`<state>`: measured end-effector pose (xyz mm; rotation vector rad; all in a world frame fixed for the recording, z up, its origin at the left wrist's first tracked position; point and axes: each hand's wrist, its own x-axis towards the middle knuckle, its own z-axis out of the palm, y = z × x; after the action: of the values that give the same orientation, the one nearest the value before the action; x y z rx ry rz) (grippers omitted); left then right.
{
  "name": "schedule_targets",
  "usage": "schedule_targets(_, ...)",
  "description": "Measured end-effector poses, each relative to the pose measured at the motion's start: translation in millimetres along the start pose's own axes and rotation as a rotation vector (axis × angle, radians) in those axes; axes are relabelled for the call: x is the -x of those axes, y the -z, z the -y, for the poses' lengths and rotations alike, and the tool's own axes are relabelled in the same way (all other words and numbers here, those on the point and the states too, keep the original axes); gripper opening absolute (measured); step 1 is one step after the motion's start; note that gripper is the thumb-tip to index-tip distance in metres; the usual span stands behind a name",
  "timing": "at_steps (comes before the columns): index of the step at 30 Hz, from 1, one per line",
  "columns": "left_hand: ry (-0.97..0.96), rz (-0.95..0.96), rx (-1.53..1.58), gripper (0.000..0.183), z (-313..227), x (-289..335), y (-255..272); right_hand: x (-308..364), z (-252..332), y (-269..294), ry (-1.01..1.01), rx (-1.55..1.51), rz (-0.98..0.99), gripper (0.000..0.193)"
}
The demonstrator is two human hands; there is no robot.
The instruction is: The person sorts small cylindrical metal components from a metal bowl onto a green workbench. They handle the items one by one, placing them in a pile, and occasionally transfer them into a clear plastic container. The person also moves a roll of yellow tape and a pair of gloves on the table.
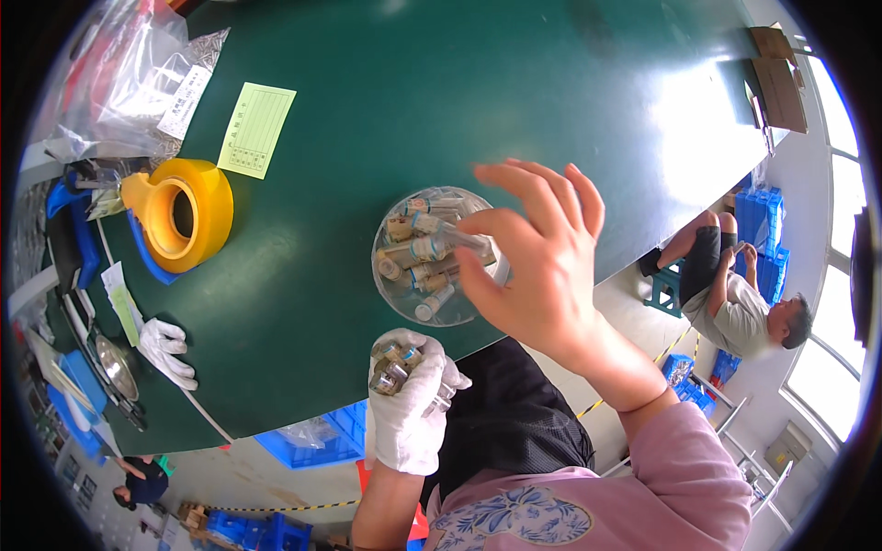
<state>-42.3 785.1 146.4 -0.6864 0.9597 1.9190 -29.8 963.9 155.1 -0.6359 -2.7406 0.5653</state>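
A round clear tub (378,275) near the table edge holds several small clear tubes (435,301) with pale blue bands, lying in different directions. My bare right hand (542,266) is over the tub's right side. Its thumb and index finger close on one small clear tube (452,237), while the other fingers are raised and spread. My left hand (411,404), in a white glove, is at the table's near edge just below the tub. Its fingers wrap around a bundle of small shiny cylinders (393,367), whose ends stick out at the top.
A yellow tape roll (190,216), a pale green printed card (258,130) and a bag of small metal pieces (138,101) lie left on the green table (367,83). A white glove (165,352) lies near the left edge. Another person (735,285) sits at right.
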Motion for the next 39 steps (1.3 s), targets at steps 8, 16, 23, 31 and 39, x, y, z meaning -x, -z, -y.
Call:
schedule_targets(8, -0.022, -0.021, -0.042, 0.02, -0.3, -1.2, -4.3, 9.4, -7.1, 3.5, 0.016, -0.095, -0.194, 0.022)
schedule_targets(16, -0.01, -0.033, -0.048, 0.02, 1.9, -1.5, -6.3, 10.1, -9.9, 2.9, 0.024, -0.11, -0.216, 0.023)
schedule_targets(23, -0.012, -0.046, -0.056, 0.019, 1.7, -2.7, -6.8, 8.9, -12.9, 3.7, 0.02, -0.113, -0.201, 0.022)
schedule_targets(31, -0.015, -0.063, -0.079, 0.018, 1.1, -3.1, -5.7, 7.9, -29.1, 5.0, -0.061, -0.218, -0.154, 0.01)
schedule_targets(39, -0.03, -0.026, -0.074, 0.021, 4.1, -3.9, -1.0, 15.2, -34.5, -5.2, -0.15, -0.393, -0.18, 0.015)
